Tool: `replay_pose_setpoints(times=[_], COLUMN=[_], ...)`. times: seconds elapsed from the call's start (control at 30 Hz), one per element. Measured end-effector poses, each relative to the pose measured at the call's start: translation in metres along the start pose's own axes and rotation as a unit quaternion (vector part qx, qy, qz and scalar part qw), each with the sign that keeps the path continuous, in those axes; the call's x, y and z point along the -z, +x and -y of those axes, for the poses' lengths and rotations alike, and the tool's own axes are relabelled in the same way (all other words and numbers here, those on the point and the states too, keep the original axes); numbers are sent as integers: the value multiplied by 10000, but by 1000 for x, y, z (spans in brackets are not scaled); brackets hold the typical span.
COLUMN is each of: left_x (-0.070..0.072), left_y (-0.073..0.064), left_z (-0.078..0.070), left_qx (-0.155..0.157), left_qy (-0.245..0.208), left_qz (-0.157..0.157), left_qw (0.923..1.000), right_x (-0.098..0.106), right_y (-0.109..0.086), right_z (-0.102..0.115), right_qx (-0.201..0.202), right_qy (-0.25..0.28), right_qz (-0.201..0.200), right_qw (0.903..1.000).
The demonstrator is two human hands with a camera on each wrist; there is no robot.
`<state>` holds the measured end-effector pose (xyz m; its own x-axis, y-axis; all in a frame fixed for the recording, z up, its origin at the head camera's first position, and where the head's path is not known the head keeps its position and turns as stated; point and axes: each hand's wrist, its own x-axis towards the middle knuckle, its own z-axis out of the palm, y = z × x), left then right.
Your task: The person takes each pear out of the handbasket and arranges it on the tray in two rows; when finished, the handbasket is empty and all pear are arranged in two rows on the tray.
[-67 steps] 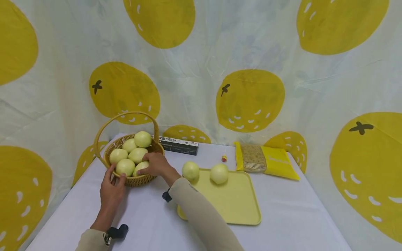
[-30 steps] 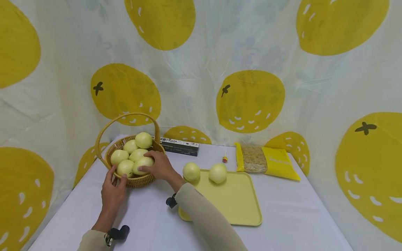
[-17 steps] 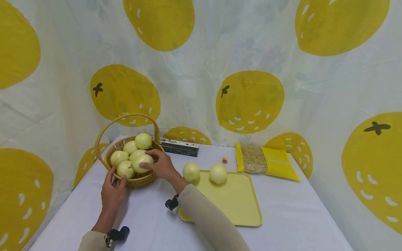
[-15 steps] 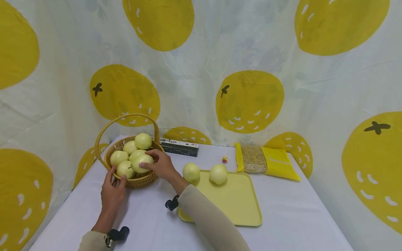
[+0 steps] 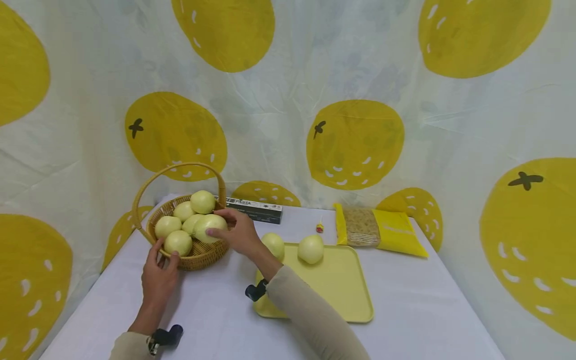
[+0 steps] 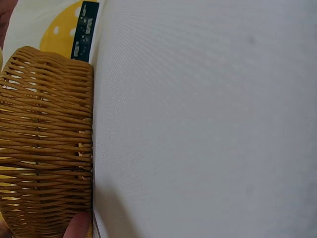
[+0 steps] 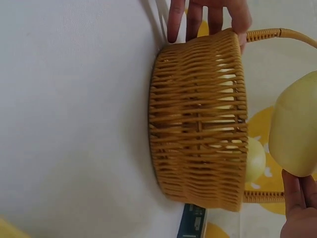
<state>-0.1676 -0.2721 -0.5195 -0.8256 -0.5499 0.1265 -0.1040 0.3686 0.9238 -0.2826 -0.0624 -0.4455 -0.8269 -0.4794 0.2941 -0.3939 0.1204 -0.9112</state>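
Observation:
A wicker basket (image 5: pixel 204 257) with an arched handle stands at the table's left, holding several pale yellow-green round fruits (image 5: pixel 177 243). My left hand (image 5: pixel 157 280) holds the basket at its near left side; in the right wrist view its fingers (image 7: pixel 215 20) lie against the wall and up to the rim. My right hand (image 5: pixel 240 232) grips one oval fruit (image 5: pixel 210 228) between thumb and fingers, over the basket's right side. In the right wrist view this fruit (image 7: pixel 297 124) appears above the rim, clear of the wicker.
A yellow tray (image 5: pixel 335 290) lies right of the basket, with two similar fruits (image 5: pixel 310 249) at its far edge. Behind are a dark pasta box (image 5: pixel 261 212), a lollipop (image 5: pixel 319 228) and a yellow packet (image 5: pixel 382 230). A patterned curtain stands behind the table.
My right hand has taken hold of a fruit at the basket's front right and lifted it up and slightly right. My left hand stays at the basket.

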Motion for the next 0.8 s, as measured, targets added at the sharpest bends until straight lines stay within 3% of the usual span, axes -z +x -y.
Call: replay_pose_setpoints(times=[0.43,0.8], left_x=[3,4], left_y=[2,1], left_z=[-1,-3], left_qx=[83,127], left_qy=[-36,-116], left_qz=[36,93], left_qw=[10000,9998], right_x=[52,100], right_y=[-21,-46], right_z=[8,8], right_qx=[181,125], right_qy=[28,-466], right_qz=[-187,-533], right_qw=[9997,9974])
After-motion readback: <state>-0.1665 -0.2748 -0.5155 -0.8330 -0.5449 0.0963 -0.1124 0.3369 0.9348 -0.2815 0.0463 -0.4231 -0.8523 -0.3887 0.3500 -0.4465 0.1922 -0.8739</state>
